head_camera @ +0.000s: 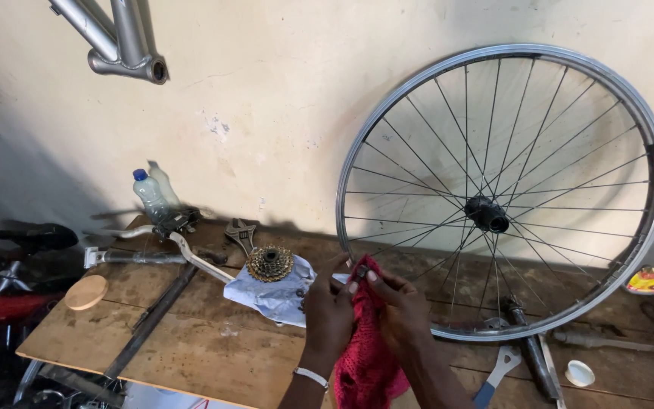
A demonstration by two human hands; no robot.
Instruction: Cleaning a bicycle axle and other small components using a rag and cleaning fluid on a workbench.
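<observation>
- Biggest thing in shot: the spoked bicycle wheel (502,193), standing upright just right of the fingers and leaning back against the pale wall (281,98), its rim resting on the desk (191,356) — propped that way, I'd judge, to keep it out of the work area.
- The wooden desk itself runs wide beneath both hands, worn planks, tools scattered across it.
- Up and left of the fingers, a silver bike frame (119,45) hangs on the wall, only partly in view.
- Down between the hands drapes the red knitted cloth (365,356), bunched up at the top and trailing off the lower edge.
- Left hand (328,310) and right hand (401,307) are pressed close together, fingers (353,286) pinched narrow on the cloth's top and on a small dark part (362,270) tucked in it — likely held that way to rub it; what it is I cannot tell.
- Just left of the fingers, a crumpled white sheet (278,295) carries a brownish sprocket cluster (270,263), probably to keep grime off the wood.
- Beyond that, an adjustable wrench (241,233) lies flat.
- Further left, a clear plastic bottle (149,195) with a blue cap.
- Well left, a small round wooden disc (86,292).
- Lower right of the fingers, a little white cap (579,373).
</observation>
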